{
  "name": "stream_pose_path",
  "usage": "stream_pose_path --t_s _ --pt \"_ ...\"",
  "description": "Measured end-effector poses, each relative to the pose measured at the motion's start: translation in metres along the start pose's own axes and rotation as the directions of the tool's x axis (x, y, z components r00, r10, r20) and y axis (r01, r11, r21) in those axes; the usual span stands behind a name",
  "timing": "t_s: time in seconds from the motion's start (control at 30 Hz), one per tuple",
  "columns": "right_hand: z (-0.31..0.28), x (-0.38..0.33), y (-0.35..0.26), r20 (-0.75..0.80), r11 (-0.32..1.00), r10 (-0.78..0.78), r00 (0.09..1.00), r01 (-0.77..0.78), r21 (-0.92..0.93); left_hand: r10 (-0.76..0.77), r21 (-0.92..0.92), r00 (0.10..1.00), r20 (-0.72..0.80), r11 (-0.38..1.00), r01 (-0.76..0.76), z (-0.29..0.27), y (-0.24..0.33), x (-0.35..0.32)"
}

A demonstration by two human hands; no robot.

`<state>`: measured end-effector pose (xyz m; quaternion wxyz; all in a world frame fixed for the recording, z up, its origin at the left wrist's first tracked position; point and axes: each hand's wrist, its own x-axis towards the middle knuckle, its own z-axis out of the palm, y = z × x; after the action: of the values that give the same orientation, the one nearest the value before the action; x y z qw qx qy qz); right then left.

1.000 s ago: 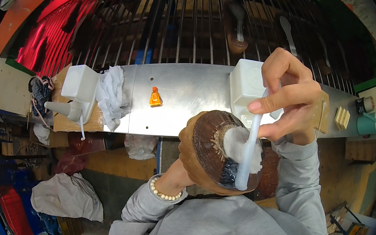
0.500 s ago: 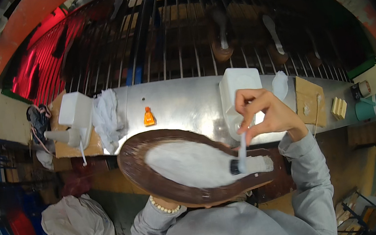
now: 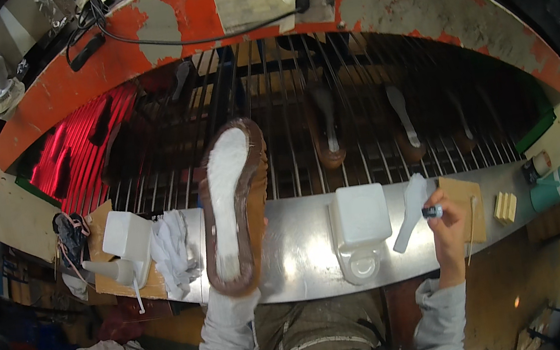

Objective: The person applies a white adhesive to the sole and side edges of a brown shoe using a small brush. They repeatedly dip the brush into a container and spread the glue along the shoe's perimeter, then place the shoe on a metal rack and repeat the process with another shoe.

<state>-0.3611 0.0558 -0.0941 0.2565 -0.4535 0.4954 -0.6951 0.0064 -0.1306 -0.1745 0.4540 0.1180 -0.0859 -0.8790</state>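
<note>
My left hand (image 3: pixel 264 227), mostly hidden, holds up a brown shoe (image 3: pixel 257 178) from beneath. Its bottom faces me, toe end away: a white middle panel (image 3: pixel 225 165) sits inside a dark brown, wet-looking border. The toe overlaps the view of the metal rods (image 3: pixel 281 132). Off to the right, my right hand (image 3: pixel 448 226) pinches a small brush (image 3: pixel 432 211), its dark tip pointing left, apart from the shoe. Beside that hand lies a pale, sole-shaped strip (image 3: pixel 411 217). A white container with a rounded front spout (image 3: pixel 361 217) stands between the hands on the metal bench (image 3: pixel 297 244).
Left on the bench are another white container (image 3: pixel 125 236) with a nozzle and a crumpled white cloth (image 3: pixel 172 251). Rightward lie cardboard (image 3: pixel 465 192), yellowish blocks (image 3: pixel 505 208) and a teal cup (image 3: pixel 552 188). More shoes (image 3: pixel 331 157) rest on the rods, under an orange-painted hood (image 3: pixel 157 17).
The shoe has swung from crosswise near my body to lengthwise over the bench, toe away. My right hand has left its bottom with the brush and moved right. The view has tilted up.
</note>
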Motion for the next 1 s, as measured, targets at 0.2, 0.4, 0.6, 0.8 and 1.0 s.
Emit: stream_pose_path --t_s 0.2,0.4,0.6,0.8,1.0 --pt "-0.020 -0.018 -0.006 -0.118 0.995 0.065 0.991 -0.072 -0.062 -0.322 -0.305 0.912 0.255 0.868 0.392 -0.066 0.049 0.179" --pt "-0.024 -0.017 -0.004 -0.178 0.995 0.087 0.980 -0.094 -0.035 -0.157 -0.395 0.962 -0.223 0.917 0.058 -0.077 0.069 0.252" --pt "-0.026 -0.009 0.015 -0.174 0.995 0.095 0.980 -0.098 -0.008 0.243 -0.071 0.797 -0.553 0.939 -0.335 -0.050 0.048 0.248" --pt "-0.032 -0.016 0.041 -0.342 0.983 0.152 0.927 -0.179 -0.047 0.665 0.725 0.743 -0.083 0.552 -0.412 0.032 -0.057 0.249" --pt "-0.044 -0.031 0.048 -0.404 0.978 0.176 0.898 -0.205 -0.028 0.160 0.859 0.967 -0.196 -0.447 0.248 0.060 -0.160 0.283"
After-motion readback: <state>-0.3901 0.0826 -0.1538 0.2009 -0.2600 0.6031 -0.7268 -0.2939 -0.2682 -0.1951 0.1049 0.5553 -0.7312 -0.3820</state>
